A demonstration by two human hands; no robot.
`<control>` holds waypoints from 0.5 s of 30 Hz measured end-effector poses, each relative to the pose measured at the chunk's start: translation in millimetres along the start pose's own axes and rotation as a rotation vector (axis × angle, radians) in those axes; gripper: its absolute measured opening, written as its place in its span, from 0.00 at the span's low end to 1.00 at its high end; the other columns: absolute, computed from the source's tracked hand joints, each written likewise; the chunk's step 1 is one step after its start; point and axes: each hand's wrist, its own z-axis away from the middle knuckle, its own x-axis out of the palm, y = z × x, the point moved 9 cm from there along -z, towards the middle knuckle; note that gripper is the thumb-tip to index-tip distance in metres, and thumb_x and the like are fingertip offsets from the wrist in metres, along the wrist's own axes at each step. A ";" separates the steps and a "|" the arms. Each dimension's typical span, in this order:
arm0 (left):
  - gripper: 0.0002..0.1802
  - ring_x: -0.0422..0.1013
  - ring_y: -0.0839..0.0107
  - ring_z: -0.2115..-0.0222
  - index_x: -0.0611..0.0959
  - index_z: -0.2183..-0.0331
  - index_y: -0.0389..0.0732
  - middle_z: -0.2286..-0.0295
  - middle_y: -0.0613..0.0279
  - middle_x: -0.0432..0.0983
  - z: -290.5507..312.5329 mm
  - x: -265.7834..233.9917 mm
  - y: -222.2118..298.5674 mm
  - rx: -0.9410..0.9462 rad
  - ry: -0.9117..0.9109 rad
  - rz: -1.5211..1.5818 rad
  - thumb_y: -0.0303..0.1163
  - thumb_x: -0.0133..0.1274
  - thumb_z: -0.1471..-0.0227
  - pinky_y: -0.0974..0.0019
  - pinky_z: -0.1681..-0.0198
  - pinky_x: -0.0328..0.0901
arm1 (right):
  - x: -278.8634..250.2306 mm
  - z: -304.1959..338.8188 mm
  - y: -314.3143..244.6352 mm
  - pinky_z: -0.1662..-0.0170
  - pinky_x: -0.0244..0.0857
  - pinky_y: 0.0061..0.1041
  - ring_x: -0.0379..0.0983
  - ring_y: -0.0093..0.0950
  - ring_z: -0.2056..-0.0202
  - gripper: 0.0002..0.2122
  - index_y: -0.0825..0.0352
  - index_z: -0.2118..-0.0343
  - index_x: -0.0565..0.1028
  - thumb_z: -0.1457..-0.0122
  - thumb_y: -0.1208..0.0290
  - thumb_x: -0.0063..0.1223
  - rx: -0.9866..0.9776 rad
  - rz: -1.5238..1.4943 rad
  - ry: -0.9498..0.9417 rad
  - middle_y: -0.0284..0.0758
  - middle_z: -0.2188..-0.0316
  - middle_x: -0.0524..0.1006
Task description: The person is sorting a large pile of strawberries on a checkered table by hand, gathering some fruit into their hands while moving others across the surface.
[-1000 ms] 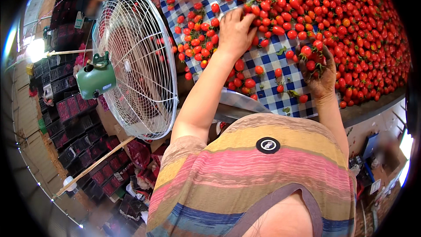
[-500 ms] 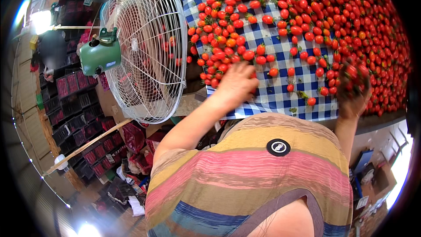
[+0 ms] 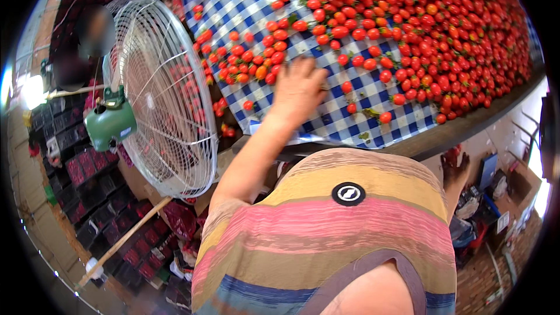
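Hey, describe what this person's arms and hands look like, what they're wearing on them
Both arms are bare, with no sleeves past the shoulder: the top is a sleeveless knit striped in mustard, pink, brown and blue with a round black badge. The left hand shows no glove or watch. The right hand is gloveless too, its details unclear.

Head-worn fisheye — steeply downward, close over table (image 3: 466, 131)

Fruit packing shed: strawberry-heaped table (image 3: 466, 125), stacked crates (image 3: 87, 181)
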 end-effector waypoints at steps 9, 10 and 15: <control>0.26 0.63 0.43 0.44 0.78 0.50 0.42 0.45 0.44 0.66 42.8 -48.6 -90.8 -0.339 0.005 -0.237 0.33 0.63 0.52 0.44 0.40 0.57 | 237.5 137.5 -144.1 0.36 0.56 0.35 0.63 0.40 0.38 0.23 0.70 0.40 0.67 0.35 0.64 0.52 -1.321 1.315 -0.233 0.48 0.42 0.70; 0.26 0.63 0.43 0.44 0.78 0.50 0.42 0.45 0.44 0.66 37.1 -47.0 -76.0 -0.302 0.010 -0.182 0.32 0.64 0.53 0.44 0.40 0.58 | 285.6 149.1 -141.9 0.35 0.54 0.37 0.61 0.43 0.37 0.25 0.70 0.39 0.66 0.34 0.62 0.52 -1.549 1.556 -0.270 0.50 0.41 0.68; 0.24 0.63 0.44 0.45 0.80 0.54 0.38 0.46 0.42 0.67 24.2 -43.3 -15.1 -0.156 0.028 0.094 0.27 0.65 0.57 0.49 0.41 0.60 | 305.9 -71.4 -200.5 0.33 0.49 0.44 0.54 0.50 0.35 0.36 0.66 0.33 0.60 0.37 0.43 0.43 -0.848 0.778 -0.129 0.51 0.35 0.60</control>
